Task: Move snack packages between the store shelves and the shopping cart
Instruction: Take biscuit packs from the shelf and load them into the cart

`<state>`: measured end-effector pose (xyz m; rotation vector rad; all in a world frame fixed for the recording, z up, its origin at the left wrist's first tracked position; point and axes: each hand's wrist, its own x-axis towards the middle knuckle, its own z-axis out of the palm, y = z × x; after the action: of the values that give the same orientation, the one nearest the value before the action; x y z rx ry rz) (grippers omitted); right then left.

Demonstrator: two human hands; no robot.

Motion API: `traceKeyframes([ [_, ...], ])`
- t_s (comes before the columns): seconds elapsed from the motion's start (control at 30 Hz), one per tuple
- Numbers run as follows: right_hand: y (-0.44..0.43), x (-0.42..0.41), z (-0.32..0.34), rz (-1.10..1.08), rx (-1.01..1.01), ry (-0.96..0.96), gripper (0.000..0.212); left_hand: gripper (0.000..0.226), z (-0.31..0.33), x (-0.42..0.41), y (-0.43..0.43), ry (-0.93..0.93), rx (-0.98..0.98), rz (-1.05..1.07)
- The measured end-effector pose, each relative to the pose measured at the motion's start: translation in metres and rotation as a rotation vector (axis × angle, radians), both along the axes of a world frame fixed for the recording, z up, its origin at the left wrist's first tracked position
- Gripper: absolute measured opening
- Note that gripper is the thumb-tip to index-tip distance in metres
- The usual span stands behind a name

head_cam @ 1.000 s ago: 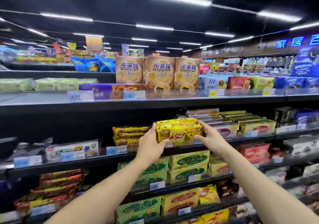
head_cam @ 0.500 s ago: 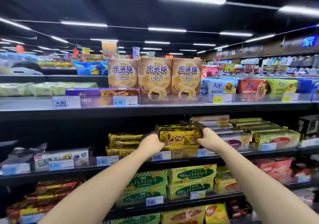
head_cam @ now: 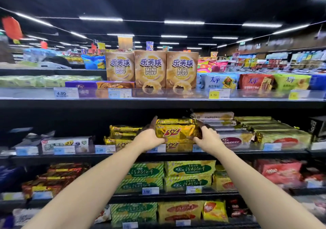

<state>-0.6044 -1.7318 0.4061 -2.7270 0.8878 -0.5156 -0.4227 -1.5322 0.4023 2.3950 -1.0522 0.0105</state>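
While both the left hand (head_cam: 150,138) and right hand (head_cam: 208,140) clasp a gold 3+2 pack (head_cam: 176,130), similar packs (head_cam: 121,135) crowd beside it.

Both arms reach forward — left hand (head_cam: 150,138) and right hand (head_cam: 207,138) clamped, thumbs underneath.

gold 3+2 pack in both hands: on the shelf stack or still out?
Cannot tell for sure. The gold foil 3+2 biscuit pack sits right above another, gripped by left hand and right hand.

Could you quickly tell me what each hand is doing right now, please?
Left hand: closed on the left end of the gold 3+2 package.
Right hand: closed on its right end.
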Motion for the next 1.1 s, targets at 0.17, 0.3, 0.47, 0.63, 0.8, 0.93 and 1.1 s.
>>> traceKeyframes([
  [0.17, 0.011, -0.015, -0.015, 0.053, -0.268, -0.178, 0.045, 0.095, -0.009, -0.028, 0.011, -0.138, -0.016, 0.205],
  [0.3, 0.033, -0.021, -0.028, 0.099, -0.328, -0.297, 0.040, 0.066, -0.037, -0.048, 0.034, -0.426, -0.117, 0.201],
  [0.47, 0.080, -0.018, -0.054, 0.188, -0.305, -0.217, 0.038, 0.045, -0.068, -0.061, 0.079, -0.420, -0.056, 0.140],
  [0.63, 0.162, 0.007, -0.078, 0.299, -0.294, -0.057, 0.039, 0.049, -0.103, -0.061, 0.174, -0.329, 0.232, 0.152],
  [0.8, 0.292, 0.053, -0.113, 0.446, -0.250, 0.039, 0.040, 0.048, -0.131, -0.046, 0.328, -0.254, 0.387, 0.268],
  [0.93, 0.426, 0.099, -0.137, 0.598, -0.210, 0.149, 0.042, 0.044, -0.156, -0.045, 0.469, -0.184, 0.427, 0.422],
  [1.1, 0.598, 0.138, -0.161, 0.852, -0.258, 0.311, 0.044, 0.046, -0.186, -0.061, 0.631, -0.106, 0.489, 0.622],
])
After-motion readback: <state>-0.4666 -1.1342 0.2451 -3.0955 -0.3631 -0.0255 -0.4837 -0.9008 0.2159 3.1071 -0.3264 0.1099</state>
